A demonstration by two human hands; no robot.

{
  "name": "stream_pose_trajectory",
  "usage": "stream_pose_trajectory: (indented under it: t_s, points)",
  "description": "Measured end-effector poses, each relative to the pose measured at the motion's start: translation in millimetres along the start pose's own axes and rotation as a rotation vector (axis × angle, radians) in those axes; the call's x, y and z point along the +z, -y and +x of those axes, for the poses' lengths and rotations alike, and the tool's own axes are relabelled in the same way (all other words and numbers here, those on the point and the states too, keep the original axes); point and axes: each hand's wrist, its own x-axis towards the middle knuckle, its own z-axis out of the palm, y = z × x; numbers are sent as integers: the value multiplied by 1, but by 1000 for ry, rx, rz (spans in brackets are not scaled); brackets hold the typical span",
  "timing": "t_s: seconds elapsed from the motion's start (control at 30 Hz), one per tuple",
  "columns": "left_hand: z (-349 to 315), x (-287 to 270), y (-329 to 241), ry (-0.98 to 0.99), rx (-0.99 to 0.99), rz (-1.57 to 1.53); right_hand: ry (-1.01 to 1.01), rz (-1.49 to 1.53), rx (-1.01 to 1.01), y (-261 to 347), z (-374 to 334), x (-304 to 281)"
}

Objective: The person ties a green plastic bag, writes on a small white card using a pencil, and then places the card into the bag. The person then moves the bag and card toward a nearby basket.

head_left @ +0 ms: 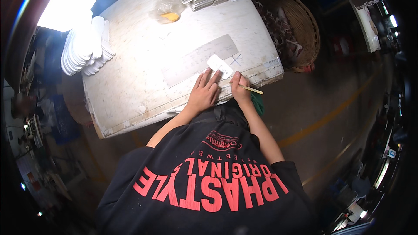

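Just ahead of the left hand [204,92], its fingers spread, lies a white round-cornered piece [220,66]; the right hand [239,88] pinches a slim yellow pen-like tool [253,90]; too little fingertip pressure could let the piece skid

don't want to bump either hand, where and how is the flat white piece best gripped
Probably with a light edge pinch at the far end, coming from the far side. The white piece lies flat; the left hand is at its near-left edge, and the right hand, holding a slim yellowish stick, is by its near end. The far end is uncovered.
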Motion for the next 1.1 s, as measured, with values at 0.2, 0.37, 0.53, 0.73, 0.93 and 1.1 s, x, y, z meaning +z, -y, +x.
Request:
stream_pose_trajectory:
  t_s: [0.2,0.37,0.53,0.73,0.93,1.1]
  points:
    - [-1,4,3,-10,64,-119,-37,18,-58,-4,16,0]
    - [0,2,1,4,31,-107,84,-13,-96,-15,24,1]
    - [2,-1,0,7,20,-101,113,25,-48,-17,21,1]
    - [1,0,-1,13,4,-108,120,75,25,-14,25,-5]
    - [1,0,0,16,-3,-116,131,62,3,-10,25,-6]
    - [1,0,0,13,3,-114,107,22,-23,-9,25,-4]
